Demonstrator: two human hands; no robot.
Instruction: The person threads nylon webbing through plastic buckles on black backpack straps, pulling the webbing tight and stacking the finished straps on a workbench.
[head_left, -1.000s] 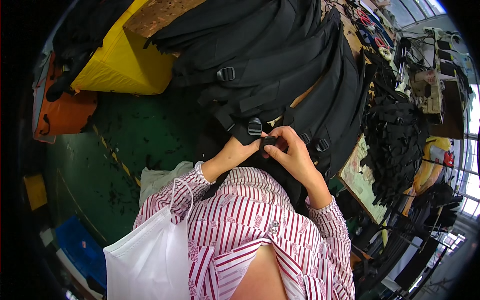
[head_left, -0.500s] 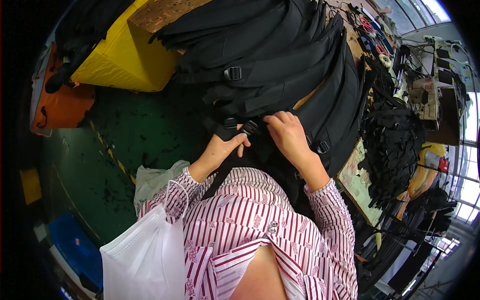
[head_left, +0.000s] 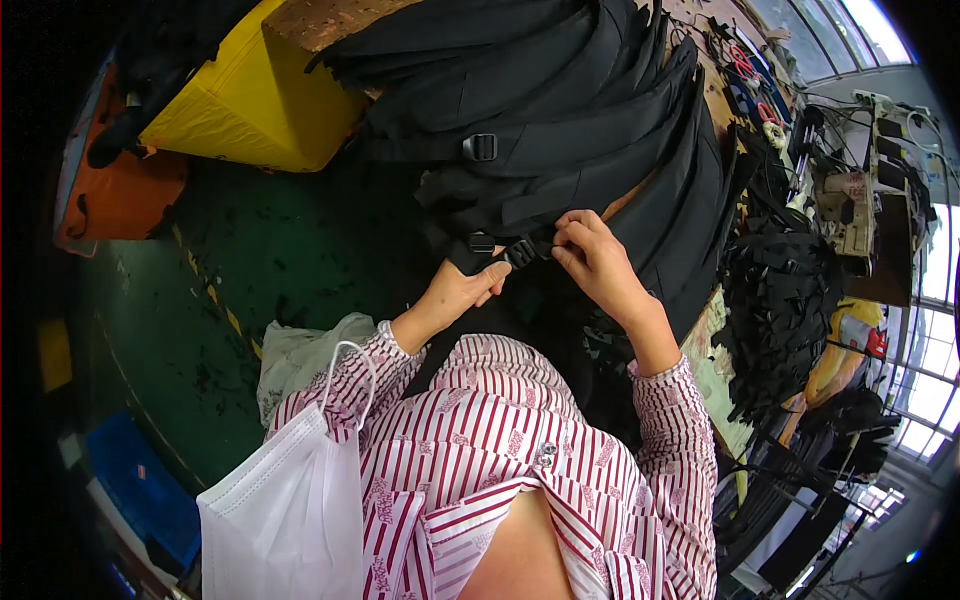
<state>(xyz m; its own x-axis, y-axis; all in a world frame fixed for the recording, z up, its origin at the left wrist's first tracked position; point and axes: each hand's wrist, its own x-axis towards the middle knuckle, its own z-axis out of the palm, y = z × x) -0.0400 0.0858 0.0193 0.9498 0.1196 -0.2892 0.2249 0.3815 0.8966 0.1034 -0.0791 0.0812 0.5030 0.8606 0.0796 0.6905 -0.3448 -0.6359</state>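
Between thumb and fingers, my left hand (head_left: 458, 296) grips a black plastic buckle (head_left: 520, 253). A second dark buckle (head_left: 481, 243) lies on the webbing just beside it. To the right, my right hand (head_left: 597, 262) pinches a black webbing strap (head_left: 546, 250) close to the buckle; its fingertips are closed. Whether the strap passes through the buckle is too small to tell. Beyond both hands, long black padded straps (head_left: 560, 120) are heaped over the table, one carrying another buckle (head_left: 481, 147).
A yellow bin (head_left: 255, 100) and an orange bin (head_left: 125, 200) stand far left on the green floor (head_left: 230, 290). A pale bag (head_left: 305, 355) sits by my left forearm. At right are a pile of black webbing (head_left: 780, 310), red-handled scissors (head_left: 742, 62) and a sewing machine (head_left: 850, 215).
My left hand and its buckle have shifted slightly right. My right fingers have come down nearer the buckle, and a strap now shows between them.
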